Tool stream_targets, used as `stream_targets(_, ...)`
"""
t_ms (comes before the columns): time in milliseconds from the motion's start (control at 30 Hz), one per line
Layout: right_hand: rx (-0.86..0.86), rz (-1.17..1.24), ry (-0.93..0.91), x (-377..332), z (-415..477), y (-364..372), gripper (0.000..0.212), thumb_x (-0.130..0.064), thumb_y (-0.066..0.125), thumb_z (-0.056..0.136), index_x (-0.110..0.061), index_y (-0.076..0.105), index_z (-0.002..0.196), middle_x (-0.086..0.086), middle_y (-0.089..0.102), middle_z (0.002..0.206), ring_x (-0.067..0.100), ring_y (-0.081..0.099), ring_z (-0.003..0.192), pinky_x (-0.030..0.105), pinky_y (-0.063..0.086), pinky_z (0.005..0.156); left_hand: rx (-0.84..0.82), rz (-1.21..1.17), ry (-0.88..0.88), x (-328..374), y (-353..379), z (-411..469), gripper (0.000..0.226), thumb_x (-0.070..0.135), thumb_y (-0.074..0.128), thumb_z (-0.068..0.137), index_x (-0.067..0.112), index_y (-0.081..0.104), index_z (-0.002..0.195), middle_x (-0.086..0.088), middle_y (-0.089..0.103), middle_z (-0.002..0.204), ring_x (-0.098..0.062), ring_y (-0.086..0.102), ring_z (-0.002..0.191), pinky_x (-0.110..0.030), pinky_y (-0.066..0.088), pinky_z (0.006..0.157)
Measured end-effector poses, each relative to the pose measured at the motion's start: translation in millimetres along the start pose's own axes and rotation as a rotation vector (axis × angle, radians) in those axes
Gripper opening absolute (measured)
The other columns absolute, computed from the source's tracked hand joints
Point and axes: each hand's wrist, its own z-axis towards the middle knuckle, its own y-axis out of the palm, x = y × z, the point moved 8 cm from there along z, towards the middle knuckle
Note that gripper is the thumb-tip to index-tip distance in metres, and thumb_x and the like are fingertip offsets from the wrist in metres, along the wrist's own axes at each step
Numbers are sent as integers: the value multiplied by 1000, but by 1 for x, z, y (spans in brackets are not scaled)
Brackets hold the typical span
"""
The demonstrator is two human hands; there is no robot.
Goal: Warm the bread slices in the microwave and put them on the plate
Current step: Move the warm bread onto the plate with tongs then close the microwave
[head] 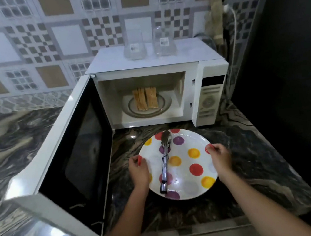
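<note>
A white plate with coloured dots (186, 151) sits on the dark marble counter in front of the white microwave (207, 71). Metal tongs (165, 160) lie across the plate. My left hand (137, 168) grips the plate's left rim and my right hand (220, 156) grips its right rim. The microwave door (72, 152) hangs wide open to the left. Inside, two groups of toasted bread slices (145, 98) stand on edge on a small plate (161, 106) on the turntable.
Two clear glass jars (134, 45) (163, 41) stand on top of the microwave. A white cable (233, 34) runs down the wall at the right. A dark panel (294, 79) bounds the counter on the right. The counter edge (195, 229) lies near me.
</note>
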Motion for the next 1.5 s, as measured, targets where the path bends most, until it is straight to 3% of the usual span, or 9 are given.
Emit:
stream_targets(167,-46,-112,-41,-4,26,27,12,-15,60,88,-6,62,79,12,63,78,23,55,73,26,39,57,113,135,-5,-1,-5,6,8,0,52,88,7,53,91,-6,55,79,-20,49,81,-26,36,72)
stream_targets(533,-124,-628,-84,-7,48,55,18,-30,56,88,-14,64,87,12,68,99,32,61,95,29,39,69,173,420,72,3,-17,12,11,3,57,86,-2,63,94,-20,67,91,-24,57,78,-25,37,68)
stream_targets(733,-107,-700,-114,-14,52,62,21,-26,55,89,-7,60,96,18,64,109,36,58,104,41,49,84,146,521,127,5,-17,15,19,4,59,85,-1,70,99,-21,68,100,-31,62,91,-25,39,70)
stream_targets(900,-88,-841,-226,-29,44,72,25,-22,54,89,-9,58,110,15,48,127,33,37,124,46,37,101,123,537,172,9,-20,10,17,3,57,86,-2,71,93,-12,67,89,-23,59,81,-21,30,60)
stream_targets(1067,-355,-549,-314,-53,5,126,20,-28,56,89,-10,53,97,12,59,111,30,55,103,31,40,76,87,515,186,3,-23,9,16,6,59,85,0,73,88,-16,70,89,-23,60,80,-23,36,63)
stream_targets(1200,-594,-789,-285,-42,-32,159,46,-46,56,87,-10,51,114,7,61,112,29,59,103,29,44,75,75,520,149,-1,-25,9,18,11,59,86,2,73,91,-14,68,97,-22,60,85,-21,35,64)
stream_targets(1300,-620,-934,-387,-37,-43,167,28,-32,55,89,-11,57,107,10,64,108,29,62,97,30,49,73,44,545,156,3,-22,8,18,9,56,87,3,71,96,-14,69,97,-21,60,85,-21,38,66)
stream_targets(1433,-672,-847,-465,-54,-48,167,15,-24,59,87,-10,61,93,12,66,93,31,64,89,27,43,63,123,387,151,24,-23,11,28,6,51,89,1,62,114,-15,63,116,-27,57,108,-30,44,95)
stream_targets(1500,-679,-791,-560,-72,-54,162,11,-26,61,85,-19,56,79,10,64,82,30,64,83,28,43,62,64,231,76,32,-14,15,27,22,54,92,2,64,107,-13,67,101,-24,60,95,-38,48,91)
